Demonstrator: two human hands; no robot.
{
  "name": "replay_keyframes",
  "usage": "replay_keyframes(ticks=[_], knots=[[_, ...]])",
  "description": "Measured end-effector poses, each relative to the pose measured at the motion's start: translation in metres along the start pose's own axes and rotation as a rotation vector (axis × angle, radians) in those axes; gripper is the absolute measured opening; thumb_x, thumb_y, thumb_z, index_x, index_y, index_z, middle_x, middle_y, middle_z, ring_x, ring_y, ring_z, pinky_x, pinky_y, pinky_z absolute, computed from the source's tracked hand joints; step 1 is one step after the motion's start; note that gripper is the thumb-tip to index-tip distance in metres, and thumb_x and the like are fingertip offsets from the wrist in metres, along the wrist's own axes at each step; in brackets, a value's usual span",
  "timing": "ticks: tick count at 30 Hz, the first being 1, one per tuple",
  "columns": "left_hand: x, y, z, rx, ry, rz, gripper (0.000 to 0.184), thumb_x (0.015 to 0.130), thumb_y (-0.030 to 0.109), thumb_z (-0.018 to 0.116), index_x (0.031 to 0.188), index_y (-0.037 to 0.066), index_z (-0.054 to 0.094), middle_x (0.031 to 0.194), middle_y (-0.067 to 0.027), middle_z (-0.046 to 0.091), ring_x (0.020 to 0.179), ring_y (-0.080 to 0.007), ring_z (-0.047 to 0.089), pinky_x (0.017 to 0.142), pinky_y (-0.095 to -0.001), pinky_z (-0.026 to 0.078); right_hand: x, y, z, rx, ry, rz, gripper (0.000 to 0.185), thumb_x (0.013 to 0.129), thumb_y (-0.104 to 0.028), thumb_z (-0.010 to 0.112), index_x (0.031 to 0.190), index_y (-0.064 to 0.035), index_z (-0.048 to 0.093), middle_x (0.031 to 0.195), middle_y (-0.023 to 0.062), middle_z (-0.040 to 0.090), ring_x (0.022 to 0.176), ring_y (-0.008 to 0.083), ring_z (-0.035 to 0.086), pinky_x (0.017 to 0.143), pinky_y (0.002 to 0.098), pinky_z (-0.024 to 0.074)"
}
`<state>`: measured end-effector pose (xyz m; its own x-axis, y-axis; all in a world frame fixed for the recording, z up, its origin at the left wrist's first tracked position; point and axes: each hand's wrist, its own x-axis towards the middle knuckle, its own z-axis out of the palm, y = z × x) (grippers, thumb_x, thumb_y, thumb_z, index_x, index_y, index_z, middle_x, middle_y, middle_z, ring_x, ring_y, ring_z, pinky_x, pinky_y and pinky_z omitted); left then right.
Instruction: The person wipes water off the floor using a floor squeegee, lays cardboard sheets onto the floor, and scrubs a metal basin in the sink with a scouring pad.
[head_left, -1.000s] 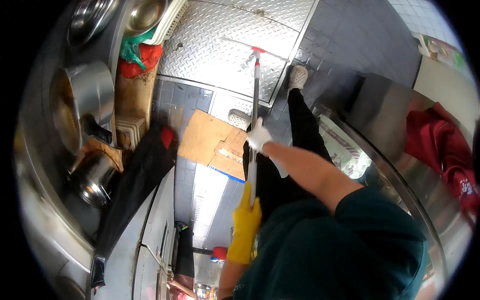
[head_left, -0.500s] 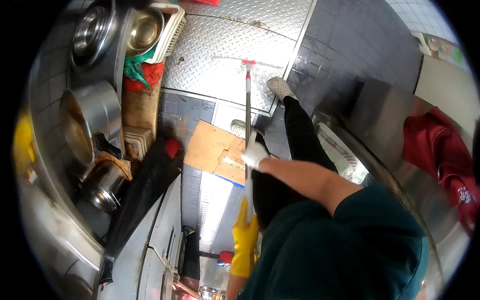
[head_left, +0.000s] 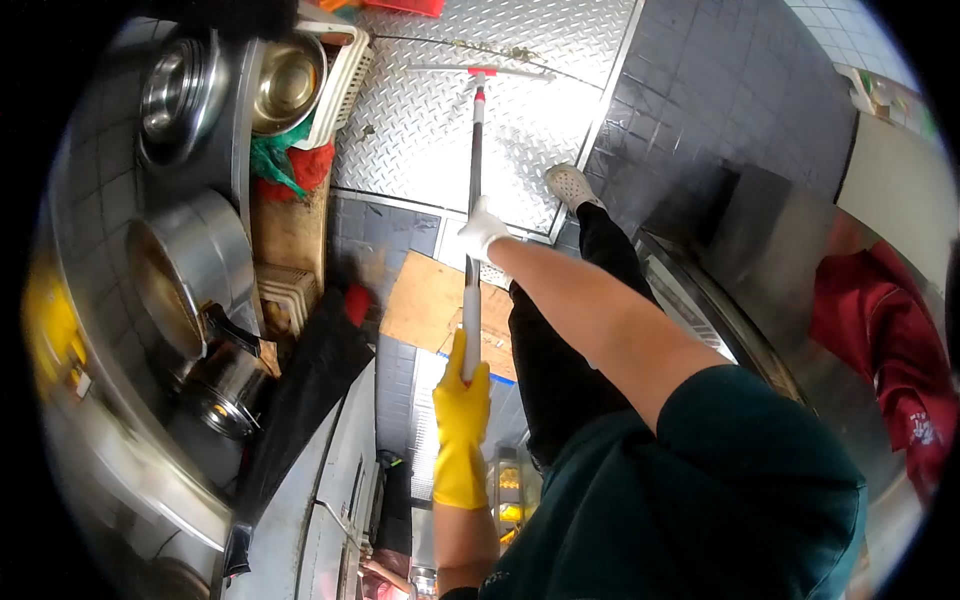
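Note:
A long-handled floor squeegee [head_left: 475, 155] reaches forward from my hands. Its thin wide blade with a red centre [head_left: 482, 72] lies on the bright diamond-plate floor [head_left: 410, 130]. My right hand [head_left: 483, 230], in a white glove, is closed round the middle of the pole. Nearer my body, my left hand [head_left: 462, 385] in a yellow rubber glove grips the light grey end of the handle, its index finger laid along it. Beneath the pole is a flattened cardboard sheet [head_left: 425, 300], partly hidden by my right arm.
Steel pots [head_left: 190, 260] and bowls crowd the shelving at left, beside a white basket [head_left: 345, 85]. A dark red cloth [head_left: 870, 310] hangs over the steel counter at right. My shoe [head_left: 570, 187] stands at the plate's edge. Another person's arm [head_left: 385, 575] shows at the bottom.
The squeegee has slid forward over the metal plate, its blade now farther up and slightly left. Both hands have moved forward with the pole, keeping their hold.

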<state>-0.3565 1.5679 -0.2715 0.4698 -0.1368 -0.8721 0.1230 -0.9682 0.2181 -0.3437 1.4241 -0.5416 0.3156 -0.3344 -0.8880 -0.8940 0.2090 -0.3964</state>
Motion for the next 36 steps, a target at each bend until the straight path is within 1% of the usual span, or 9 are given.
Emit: replay_keyframes(ticks=[5, 11, 17, 18, 24, 26, 28, 30, 36], knots=[[0.019, 0.033, -0.028, -0.108, 0.107, 0.072, 0.059, 0.09, 0.01, 0.066, 0.147, 0.02, 0.052, 0.073, -0.0028, 0.064, 0.051, -0.0066, 0.049, 0.048, -0.0246, 0.042, 0.062, -0.028, 0.01, 0.172, 0.151, 0.023, 0.044, 0.089, -0.02, 0.059, 0.126, 0.0043, 0.058, 0.108, 0.0249, 0.067, 0.102, 0.04, 0.067, 0.097, 0.0527, 0.0469], [-0.031, -0.001, -0.09, -0.043, 0.091, 0.004, 0.06, 0.087, 0.005, 0.067, 0.145, 0.014, 0.053, 0.077, -0.0049, 0.068, 0.055, -0.0084, 0.053, 0.052, -0.024, 0.044, -0.07, -0.067, 0.01, 0.231, -0.155, 0.084, 0.093, 0.093, -0.026, 0.056, 0.154, 0.0048, -0.007, 0.112, 0.0328, 0.065, 0.101, 0.0424, 0.066, 0.09, 0.0439, 0.0514], [-0.007, -0.027, -0.116, -0.104, 0.092, -0.046, 0.055, 0.087, 0.002, 0.066, 0.141, 0.011, 0.058, 0.089, -0.0087, 0.071, 0.067, -0.012, 0.06, 0.063, -0.0244, 0.049, -0.073, -0.075, 0.043, 0.38, -0.201, 0.117, 0.095, 0.096, -0.032, 0.056, 0.153, 0.0065, -0.01, 0.103, 0.0361, 0.065, 0.096, 0.0405, 0.069, 0.083, 0.0423, 0.0531], [0.007, -0.02, -0.114, -0.019, 0.103, -0.049, 0.052, 0.087, 0.002, 0.065, 0.139, 0.01, 0.06, 0.096, -0.0111, 0.071, 0.073, -0.0142, 0.062, 0.069, -0.0252, 0.05, -0.064, -0.085, 0.038, 0.383, -0.074, 0.12, 0.071, 0.097, -0.03, 0.054, 0.15, 0.0071, 0.024, 0.102, 0.0321, 0.067, 0.089, 0.0403, 0.07, 0.081, 0.0428, 0.0539], [0.066, 0.041, -0.112, 0.014, 0.09, 0.051, 0.052, 0.09, 0.011, 0.068, 0.141, 0.016, 0.059, 0.082, -0.0104, 0.071, 0.058, -0.0097, 0.055, 0.056, -0.0256, 0.045, 0.086, -0.086, 0.04, -0.286, -0.151, -0.394, 0.023, 0.093, -0.015, 0.054, 0.102, -0.0009, 0.07, 0.096, 0.0178, 0.071, 0.082, 0.0317, 0.07, 0.069, 0.0456, 0.0571], [0.067, 0.047, -0.119, 0.002, 0.096, 0.049, 0.05, 0.091, 0.012, 0.067, 0.14, 0.016, 0.059, 0.082, -0.0106, 0.071, 0.058, -0.0108, 0.056, 0.056, -0.025, 0.045, 0.092, -0.092, 0.042, 0.391, -0.144, -0.086, 0.021, 0.093, -0.015, 0.056, 0.1, -0.0007, 0.069, 0.093, 0.0182, 0.069, 0.077, 0.0318, 0.068, 0.064, 0.0464, 0.0569], [0.059, 0.047, -0.126, -0.014, 0.095, 0.05, 0.051, 0.09, 0.011, 0.067, 0.14, 0.016, 0.059, 0.082, -0.011, 0.071, 0.059, -0.0115, 0.058, 0.057, -0.0252, 0.046, 0.054, -0.112, 0.024, 0.635, -0.189, 0.079, 0.021, 0.094, -0.013, 0.052, 0.102, -0.0003, 0.067, 0.094, 0.0219, 0.068, 0.076, 0.0327, 0.068, 0.061, 0.044, 0.058], [0.038, 0.037, -0.13, 0.013, 0.085, 0.061, 0.053, 0.088, 0.01, 0.068, 0.14, 0.016, 0.059, 0.084, -0.0118, 0.072, 0.061, -0.0122, 0.059, 0.058, -0.0258, 0.047, 0.035, -0.096, 0.029, 0.061, -0.271, -0.286, 0.025, 0.094, -0.012, 0.053, 0.114, 0.0019, 0.059, 0.097, 0.024, 0.067, 0.073, 0.0318, 0.067, 0.061, 0.0455, 0.0582], [-0.059, -0.023, -0.102, 0.158, 0.085, -0.043, 0.059, 0.085, 0.01, 0.068, 0.143, 0.017, 0.057, 0.072, -0.0115, 0.065, 0.06, -0.0107, 0.056, 0.057, -0.0302, 0.048, -0.115, -0.047, 0.037, 0.437, -0.187, 0.028, 0.092, 0.095, -0.022, 0.056, 0.151, 0.0065, -0.011, 0.09, 0.0304, 0.067, 0.077, 0.0394, 0.068, 0.065, 0.0435, 0.0572]])
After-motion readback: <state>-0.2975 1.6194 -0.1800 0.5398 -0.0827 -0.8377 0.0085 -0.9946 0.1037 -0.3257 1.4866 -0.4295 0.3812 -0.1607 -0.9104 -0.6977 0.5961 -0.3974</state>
